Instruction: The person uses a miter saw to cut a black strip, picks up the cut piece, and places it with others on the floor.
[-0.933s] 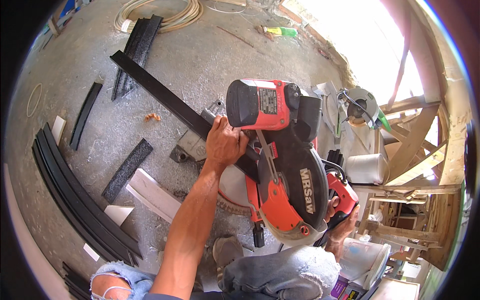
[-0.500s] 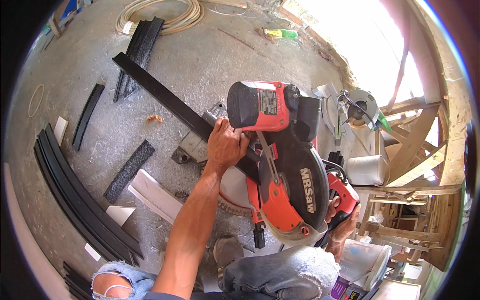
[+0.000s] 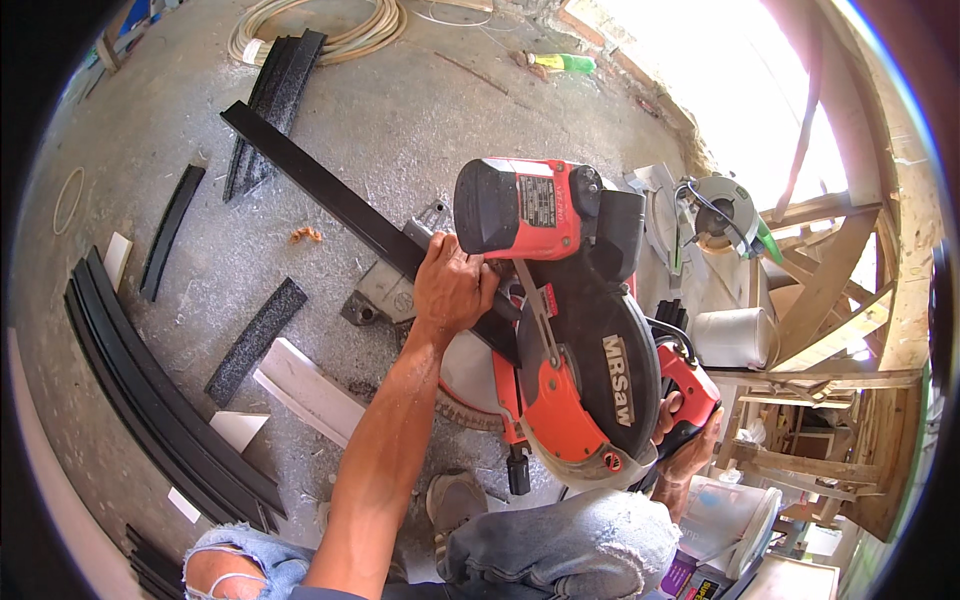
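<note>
Concrete floor is taking up most of the view, dusty and sunlit, with a bright opening glaring at the upper right. Black strips are lying curved along the left side, more black lengths are resting near a coil of pale hose, and rough timber frames are crowding the right. A red and black mitre saw is sitting on the floor in the middle, its head lowered over the bed. A long black bar is running diagonally from the upper left across the saw's base and under the blade guard. The left hand is pressing down on that bar just beside the blade, fingers closed over it. The right hand is wrapping around the red handle at the lower right.

Doing this well, by my judgement, means keeping the bar pushed flat and tight against the fence, keeping the left fingers clear of the blade line, and bringing the head down steadily rather than forcing it. Small white offcuts are lying near the person's knee.
</note>
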Available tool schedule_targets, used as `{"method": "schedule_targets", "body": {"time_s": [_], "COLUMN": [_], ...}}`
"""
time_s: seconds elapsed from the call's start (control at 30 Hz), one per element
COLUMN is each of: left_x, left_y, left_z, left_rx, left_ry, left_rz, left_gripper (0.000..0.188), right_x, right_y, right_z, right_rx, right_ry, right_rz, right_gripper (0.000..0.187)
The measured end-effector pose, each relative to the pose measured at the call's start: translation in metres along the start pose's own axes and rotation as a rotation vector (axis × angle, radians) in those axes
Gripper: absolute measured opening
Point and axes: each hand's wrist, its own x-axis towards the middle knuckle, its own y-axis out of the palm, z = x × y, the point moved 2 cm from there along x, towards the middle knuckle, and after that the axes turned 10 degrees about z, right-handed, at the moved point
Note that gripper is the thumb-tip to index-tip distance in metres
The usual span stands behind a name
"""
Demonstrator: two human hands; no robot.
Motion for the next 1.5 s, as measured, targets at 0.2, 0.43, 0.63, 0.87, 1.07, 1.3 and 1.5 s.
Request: {"method": "schedule_targets", "body": {"time_s": [0.2, 0.43, 0.63, 0.87, 1.07, 1.3, 1.5], "left_x": [0.001, -0.001, -0.001, 0.001, 0.003, 0.001, 0.002], "left_y": [-0.001, 0.003, 0.003, -0.001, 0.001, -0.004, -0.001], "left_z": [-0.002, 0.002, 0.002, -0.003, -0.004, -0.003, -0.003], "left_rx": [-0.020, 0.005, -0.011, -0.001, -0.051, -0.030, -0.029], "left_ry": [0.006, -0.014, -0.015, -0.012, 0.020, 0.002, 0.006], "left_rz": [-0.018, 0.027, 0.039, -0.034, -0.080, -0.058, -0.065], "left_gripper": [0.022, 0.026, 0.025, 0.026, 0.023, 0.022, 0.023], "right_x": [0.001, 0.001, 0.000, 0.000, -0.002, 0.000, 0.000], "right_y": [0.001, -0.014, -0.009, -0.014, -0.019, -0.016, -0.015], "right_z": [0.001, -0.006, -0.005, -0.007, -0.008, -0.009, -0.008], "right_rx": [-0.022, 0.023, -0.032, 0.030, 0.010, 0.046, 0.052], "right_ry": [-0.025, -0.010, 0.007, -0.011, -0.003, 0.007, -0.004], "right_rz": [-0.006, 0.133, 0.040, 0.115, 0.087, 0.115, 0.136], "right_gripper": [0.070, 0.069, 0.070, 0.067, 0.067, 0.069, 0.069]}}
